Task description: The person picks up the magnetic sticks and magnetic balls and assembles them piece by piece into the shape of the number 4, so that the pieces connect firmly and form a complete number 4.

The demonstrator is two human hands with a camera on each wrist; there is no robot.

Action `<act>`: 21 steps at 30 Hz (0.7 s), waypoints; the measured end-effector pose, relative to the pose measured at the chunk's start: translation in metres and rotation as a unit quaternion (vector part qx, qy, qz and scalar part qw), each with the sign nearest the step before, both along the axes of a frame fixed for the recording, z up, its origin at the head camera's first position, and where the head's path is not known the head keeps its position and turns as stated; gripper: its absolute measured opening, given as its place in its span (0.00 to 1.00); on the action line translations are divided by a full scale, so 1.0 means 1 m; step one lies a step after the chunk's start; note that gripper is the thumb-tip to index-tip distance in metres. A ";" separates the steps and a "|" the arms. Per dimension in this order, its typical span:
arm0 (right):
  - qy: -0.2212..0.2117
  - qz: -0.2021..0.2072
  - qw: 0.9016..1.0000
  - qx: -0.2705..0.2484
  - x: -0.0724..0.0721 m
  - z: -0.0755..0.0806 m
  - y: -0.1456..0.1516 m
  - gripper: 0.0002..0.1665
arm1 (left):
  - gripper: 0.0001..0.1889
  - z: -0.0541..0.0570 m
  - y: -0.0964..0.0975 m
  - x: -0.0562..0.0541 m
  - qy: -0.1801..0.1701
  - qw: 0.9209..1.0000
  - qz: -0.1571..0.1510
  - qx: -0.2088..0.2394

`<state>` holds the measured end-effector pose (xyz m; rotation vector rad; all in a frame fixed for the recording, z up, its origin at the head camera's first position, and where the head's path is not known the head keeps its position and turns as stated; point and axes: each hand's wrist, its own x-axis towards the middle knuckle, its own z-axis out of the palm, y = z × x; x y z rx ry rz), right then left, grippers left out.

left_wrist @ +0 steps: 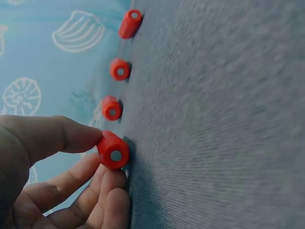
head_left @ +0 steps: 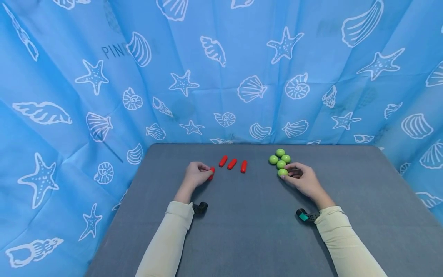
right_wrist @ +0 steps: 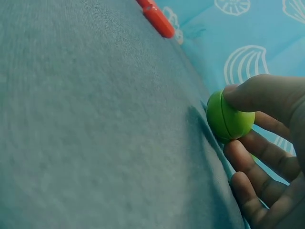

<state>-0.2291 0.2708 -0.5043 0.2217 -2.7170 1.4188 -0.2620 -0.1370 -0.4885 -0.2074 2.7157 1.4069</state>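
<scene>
My left hand (head_left: 196, 176) pinches a short red rod (left_wrist: 112, 150) between thumb and fingers. In the left wrist view a grey disc shows at the rod's near end. Three more red rods lie to its right, the nearest (head_left: 223, 161) close by and the farthest (head_left: 243, 166) toward the table's middle. Over on the right, my right hand (head_left: 306, 181) holds a green ball (right_wrist: 228, 117) by thumb and fingers, close to the tabletop. A seam line runs around that ball. Just behind it sits a cluster of several green balls (head_left: 273, 159).
The objects lie on a grey cloth-covered table (head_left: 242, 223), near its far edge. Right behind that edge hangs a blue curtain (head_left: 221, 84) with white shells and starfish. Black bands (head_left: 200, 208) are worn on both wrists.
</scene>
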 end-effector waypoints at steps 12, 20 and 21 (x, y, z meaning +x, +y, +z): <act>0.003 0.035 0.999 -0.031 0.009 0.003 -0.026 0.20 | 0.05 0.000 0.020 0.025 -0.007 0.994 -0.104 0.021; 0.005 0.076 0.996 -0.047 0.014 0.003 -0.049 0.18 | 0.03 0.003 0.045 0.045 -0.001 0.984 -0.172 0.053; 0.004 0.080 0.996 -0.048 0.015 0.003 -0.052 0.17 | 0.03 0.003 0.048 0.048 -0.003 0.982 -0.178 0.059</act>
